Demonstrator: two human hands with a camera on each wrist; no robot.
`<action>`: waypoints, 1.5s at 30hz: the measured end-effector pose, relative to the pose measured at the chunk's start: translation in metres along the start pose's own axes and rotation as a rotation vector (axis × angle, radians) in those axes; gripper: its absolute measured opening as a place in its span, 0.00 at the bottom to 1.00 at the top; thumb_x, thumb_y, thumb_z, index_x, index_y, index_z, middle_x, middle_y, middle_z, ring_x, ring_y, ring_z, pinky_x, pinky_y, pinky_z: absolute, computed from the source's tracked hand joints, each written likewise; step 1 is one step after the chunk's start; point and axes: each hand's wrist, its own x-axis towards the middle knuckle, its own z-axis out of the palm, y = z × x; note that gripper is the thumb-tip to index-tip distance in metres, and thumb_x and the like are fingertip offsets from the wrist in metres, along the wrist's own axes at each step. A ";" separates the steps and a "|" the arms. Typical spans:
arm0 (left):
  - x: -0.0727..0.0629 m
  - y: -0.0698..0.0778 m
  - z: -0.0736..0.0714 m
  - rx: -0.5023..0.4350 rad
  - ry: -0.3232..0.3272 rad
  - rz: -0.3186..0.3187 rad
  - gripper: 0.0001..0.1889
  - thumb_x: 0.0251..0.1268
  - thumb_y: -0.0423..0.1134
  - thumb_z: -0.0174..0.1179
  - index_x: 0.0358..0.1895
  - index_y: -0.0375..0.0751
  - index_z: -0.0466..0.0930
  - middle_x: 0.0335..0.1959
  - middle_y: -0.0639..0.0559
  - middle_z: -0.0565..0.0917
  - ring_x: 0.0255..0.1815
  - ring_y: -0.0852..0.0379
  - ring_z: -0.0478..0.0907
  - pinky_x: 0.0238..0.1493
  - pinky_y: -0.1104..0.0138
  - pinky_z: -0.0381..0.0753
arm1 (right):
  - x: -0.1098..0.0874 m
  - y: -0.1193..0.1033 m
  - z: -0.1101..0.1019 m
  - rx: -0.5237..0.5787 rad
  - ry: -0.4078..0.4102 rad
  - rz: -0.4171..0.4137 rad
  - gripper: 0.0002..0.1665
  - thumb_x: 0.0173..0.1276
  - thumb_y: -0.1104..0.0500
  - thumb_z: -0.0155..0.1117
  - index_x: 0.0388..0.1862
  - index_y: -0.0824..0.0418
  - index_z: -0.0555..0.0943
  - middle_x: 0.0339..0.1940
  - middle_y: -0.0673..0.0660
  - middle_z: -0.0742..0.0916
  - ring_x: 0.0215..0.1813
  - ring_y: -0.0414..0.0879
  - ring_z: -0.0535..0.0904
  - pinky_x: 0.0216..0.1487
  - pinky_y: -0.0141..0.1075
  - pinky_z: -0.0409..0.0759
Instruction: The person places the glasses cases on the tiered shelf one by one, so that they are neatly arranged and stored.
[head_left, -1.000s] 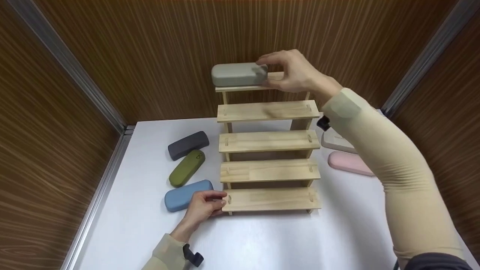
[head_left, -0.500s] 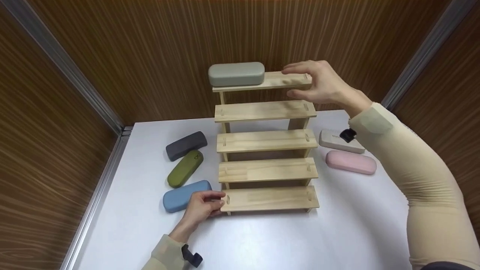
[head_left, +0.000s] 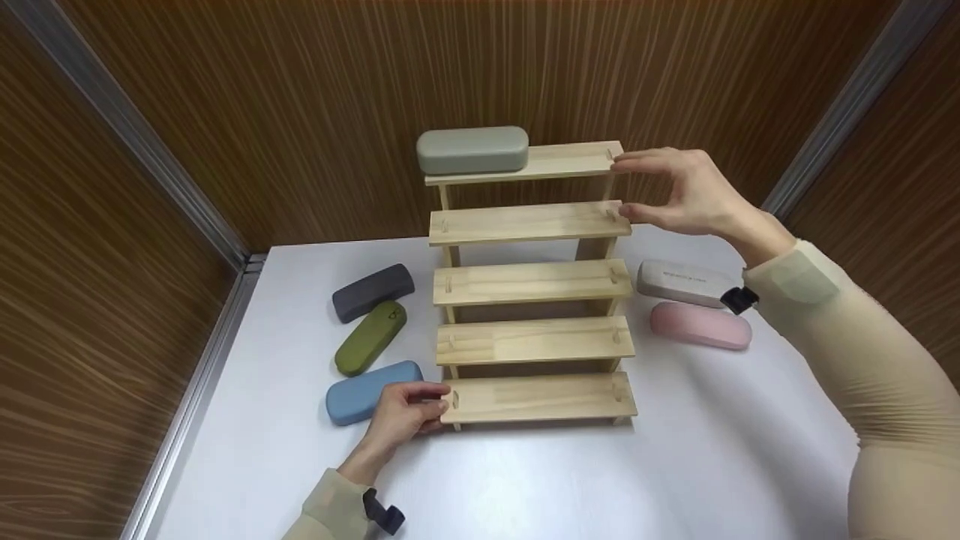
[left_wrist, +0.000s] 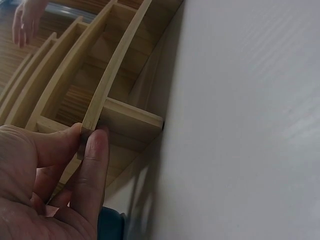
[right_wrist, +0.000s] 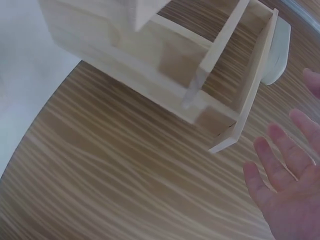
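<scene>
A tiered wooden shelf rack (head_left: 532,283) stands on the white table. On the left part of its top shelf lies a grey-green glasses case (head_left: 472,150). My left hand (head_left: 405,412) pinches the left end of the lowest shelf; the left wrist view shows thumb and fingers (left_wrist: 92,165) on the board's end. My right hand (head_left: 694,191) hangs beside the rack's upper right end with nothing in it. Its fingers are spread in the right wrist view, apart from the grey-green case. A blue glasses case (head_left: 367,394) lies just behind my left hand.
Left of the rack lie a dark grey glasses case (head_left: 373,292) and an olive green one (head_left: 371,337). On its right are a light grey case (head_left: 686,282) with lettering and a pink case (head_left: 701,325). Wood-grain walls (head_left: 525,67) enclose the back and sides.
My right hand has let go of the grey-green glasses case and moved right and down, away from it. The case stays on the top shelf. My left hand keeps its hold.
</scene>
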 end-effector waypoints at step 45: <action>0.004 -0.003 -0.001 -0.013 0.012 -0.009 0.17 0.69 0.26 0.73 0.60 0.27 0.90 0.47 0.43 0.93 0.36 0.59 0.90 0.37 0.69 0.95 | -0.182 0.081 0.037 0.071 -0.001 0.405 0.30 0.60 0.64 0.86 0.63 0.62 0.92 0.63 0.70 0.93 0.57 0.08 0.70 0.64 0.20 0.72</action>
